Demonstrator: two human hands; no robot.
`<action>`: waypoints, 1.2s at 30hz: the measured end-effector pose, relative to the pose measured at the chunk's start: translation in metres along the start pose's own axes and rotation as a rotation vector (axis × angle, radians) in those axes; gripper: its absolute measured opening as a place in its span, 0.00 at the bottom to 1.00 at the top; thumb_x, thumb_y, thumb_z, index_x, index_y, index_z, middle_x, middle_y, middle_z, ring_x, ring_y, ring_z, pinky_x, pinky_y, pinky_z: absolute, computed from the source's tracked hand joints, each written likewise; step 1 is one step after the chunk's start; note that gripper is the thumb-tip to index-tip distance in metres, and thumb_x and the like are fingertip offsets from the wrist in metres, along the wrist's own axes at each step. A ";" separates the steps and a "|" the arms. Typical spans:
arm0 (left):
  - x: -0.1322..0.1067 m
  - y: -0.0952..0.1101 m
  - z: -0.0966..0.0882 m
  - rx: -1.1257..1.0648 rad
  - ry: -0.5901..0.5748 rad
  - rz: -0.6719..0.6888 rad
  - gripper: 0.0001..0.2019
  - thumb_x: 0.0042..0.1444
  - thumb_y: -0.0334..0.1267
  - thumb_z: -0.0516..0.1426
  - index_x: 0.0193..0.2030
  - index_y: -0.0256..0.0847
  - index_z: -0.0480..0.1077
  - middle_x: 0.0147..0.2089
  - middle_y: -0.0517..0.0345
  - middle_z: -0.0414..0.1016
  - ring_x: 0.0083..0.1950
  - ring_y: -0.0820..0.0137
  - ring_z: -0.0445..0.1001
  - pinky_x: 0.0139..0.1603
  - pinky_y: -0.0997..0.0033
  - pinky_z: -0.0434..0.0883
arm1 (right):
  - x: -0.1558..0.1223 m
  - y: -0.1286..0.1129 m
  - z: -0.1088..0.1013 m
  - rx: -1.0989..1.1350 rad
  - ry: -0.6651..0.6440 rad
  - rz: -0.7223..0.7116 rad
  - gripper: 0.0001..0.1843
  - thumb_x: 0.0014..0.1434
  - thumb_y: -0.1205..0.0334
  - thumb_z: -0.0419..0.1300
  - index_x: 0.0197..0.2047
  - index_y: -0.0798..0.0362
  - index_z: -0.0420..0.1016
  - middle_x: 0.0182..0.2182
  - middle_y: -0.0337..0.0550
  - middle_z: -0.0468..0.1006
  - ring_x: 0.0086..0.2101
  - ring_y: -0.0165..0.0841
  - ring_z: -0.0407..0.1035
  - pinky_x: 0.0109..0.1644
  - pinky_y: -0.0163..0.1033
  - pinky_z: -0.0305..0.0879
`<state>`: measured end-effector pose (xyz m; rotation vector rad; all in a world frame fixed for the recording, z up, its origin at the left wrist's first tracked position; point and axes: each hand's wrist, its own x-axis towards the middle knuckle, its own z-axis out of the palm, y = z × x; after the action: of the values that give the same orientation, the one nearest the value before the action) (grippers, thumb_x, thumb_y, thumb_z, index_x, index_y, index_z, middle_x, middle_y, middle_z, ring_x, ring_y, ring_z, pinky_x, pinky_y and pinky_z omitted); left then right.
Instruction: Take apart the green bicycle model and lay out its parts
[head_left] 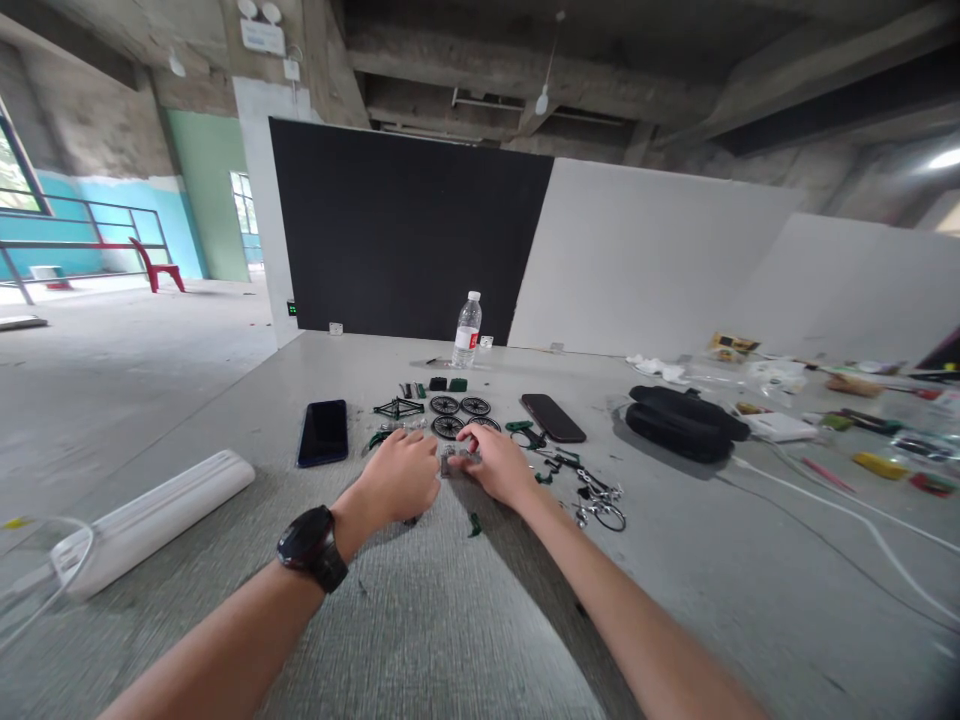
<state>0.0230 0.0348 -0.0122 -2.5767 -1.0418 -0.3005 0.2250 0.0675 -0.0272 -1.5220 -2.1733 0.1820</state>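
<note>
Both my hands rest on the grey table and meet over a small clear plastic bag of parts [457, 460]. My left hand [397, 478], a black watch on its wrist, is curled with fingers closed at the bag's left end. My right hand [496, 462] pinches the bag's right end. Just beyond my fingers lie several small black spoked wheels [459, 412] and a green model bicycle frame [398, 408]. Green and metal small parts [592, 490] are scattered to the right of my right hand. One green piece [474, 524] lies between my forearms.
A dark blue phone [323, 432] lies left of the parts, a black phone [553, 417] to the right. A water bottle [466, 331] stands behind. A white power bank with cable [150, 520] is at the left edge, a black pouch [681, 422] and clutter at the right.
</note>
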 end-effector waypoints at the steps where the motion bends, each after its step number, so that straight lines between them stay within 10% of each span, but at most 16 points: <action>1: 0.000 0.000 0.000 0.001 -0.003 -0.009 0.11 0.62 0.33 0.53 0.34 0.39 0.77 0.41 0.49 0.75 0.46 0.60 0.72 0.52 0.58 0.67 | 0.000 -0.001 0.000 -0.003 -0.001 0.006 0.15 0.57 0.54 0.67 0.46 0.48 0.73 0.37 0.39 0.77 0.38 0.37 0.70 0.39 0.39 0.56; 36: 0.001 0.004 -0.005 0.011 -0.013 -0.035 0.12 0.62 0.34 0.52 0.35 0.39 0.78 0.40 0.49 0.75 0.46 0.61 0.73 0.51 0.58 0.67 | -0.004 -0.006 0.005 0.014 0.005 -0.051 0.17 0.58 0.50 0.66 0.47 0.49 0.72 0.38 0.42 0.76 0.39 0.37 0.70 0.41 0.39 0.60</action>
<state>0.0262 0.0309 -0.0080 -2.5567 -1.0908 -0.2865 0.2191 0.0626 -0.0302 -1.4570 -2.2001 0.1761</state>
